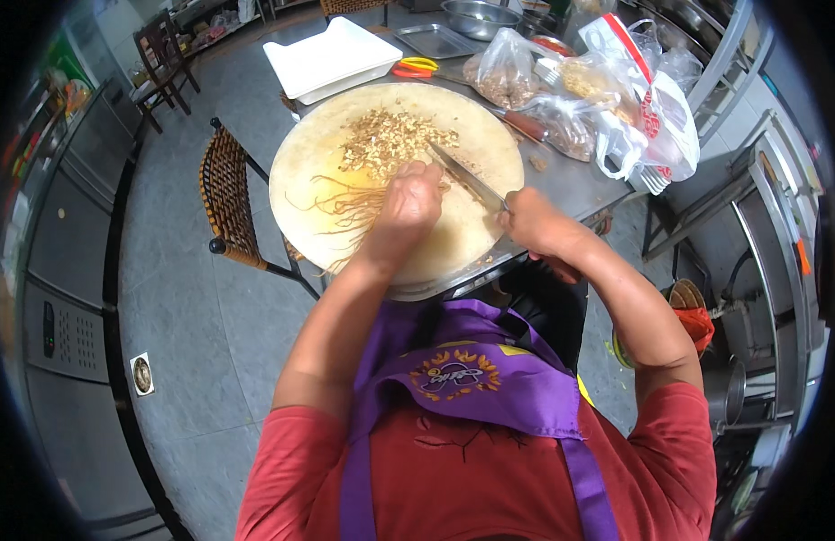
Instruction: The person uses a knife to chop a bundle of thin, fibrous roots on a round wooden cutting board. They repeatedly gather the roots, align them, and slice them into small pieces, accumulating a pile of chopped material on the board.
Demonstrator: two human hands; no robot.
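My left hand presses a bundle of long thin brown roots onto a round chopping board. Their loose ends fan out to the left, while the ends near my fingers are mostly hidden. In my right hand is the handle of a kitchen knife, its blade slanting across the board just right of my left hand. A spread of chopped pale-brown bits covers the board's far middle, and a few crumbs lie to the right of the blade.
Beyond the board stand a white plastic tray, red-and-yellow scissors, a metal tray and a steel bowl. Plastic bags of dry goods crowd the right, beside a wooden handle. A woven chair is at the left.
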